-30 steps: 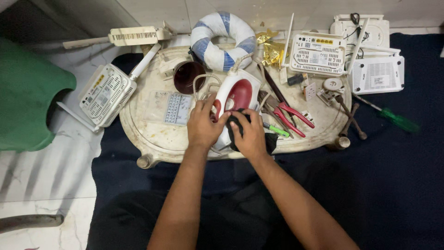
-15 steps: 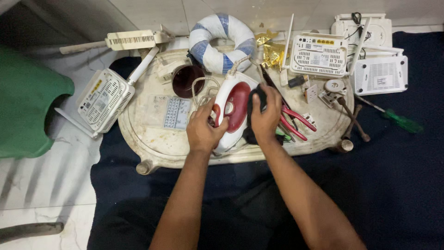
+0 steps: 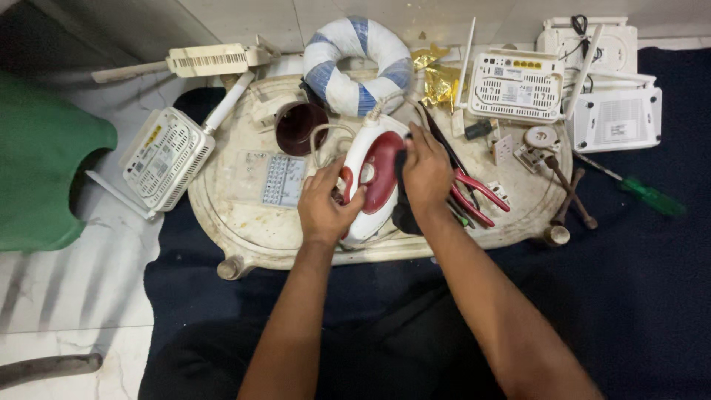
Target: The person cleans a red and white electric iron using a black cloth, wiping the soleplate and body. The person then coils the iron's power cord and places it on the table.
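Iron (image 3: 374, 178), white and red, lies near the middle of the oval tray-table (image 3: 244, 230) right in front of me, its pale cord looping off toward the brown cup (image 3: 296, 127). My left hand (image 3: 324, 204) is clamped on the near left side of the iron, thumb and fingers wrapped against the body. My right hand (image 3: 426, 170) presses a black cloth (image 3: 404, 215) against the iron's right flank, fingers curled over the top edge; the cloth hangs down beneath my palm. Just right of that hand, red-handled pliers (image 3: 478, 196) rest on the tray, touching other small tools. Above the iron sits a blue-and-white striped ring (image 3: 358, 63), and beside it some crumpled gold foil (image 3: 438, 81). White routers (image 3: 516, 87) crowd the far right, another router (image 3: 167, 155) lies off the tray's left edge. A green-handled screwdriver (image 3: 648, 196) lies on the dark mat (image 3: 652, 296), well apart from my hands. A green stool (image 3: 37, 178) stands at the far left.
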